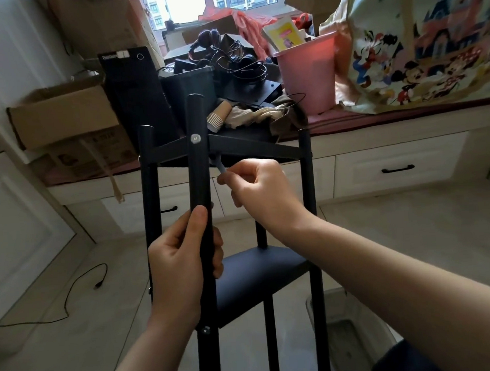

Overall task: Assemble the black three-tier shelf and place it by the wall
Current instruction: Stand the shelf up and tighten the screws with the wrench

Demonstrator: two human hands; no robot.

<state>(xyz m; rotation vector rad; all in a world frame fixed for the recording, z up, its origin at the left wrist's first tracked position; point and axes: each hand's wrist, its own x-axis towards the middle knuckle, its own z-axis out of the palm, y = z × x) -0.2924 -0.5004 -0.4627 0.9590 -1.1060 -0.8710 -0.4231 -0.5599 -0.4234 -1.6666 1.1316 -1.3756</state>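
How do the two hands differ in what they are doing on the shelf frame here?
The left hand wraps round the near black post, low down, thumb pointing up; the right hand sits higher and pinches a small grey tool under the upper tier. The left hand steadies the post; the right hand seems to work a fastener. Both are bare and grip something.

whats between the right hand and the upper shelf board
In the head view, a small grey tool, likely a hex key, spans that gap: the right hand pinches its lower end, and its tip reaches the underside of the upper shelf board beside the near post.
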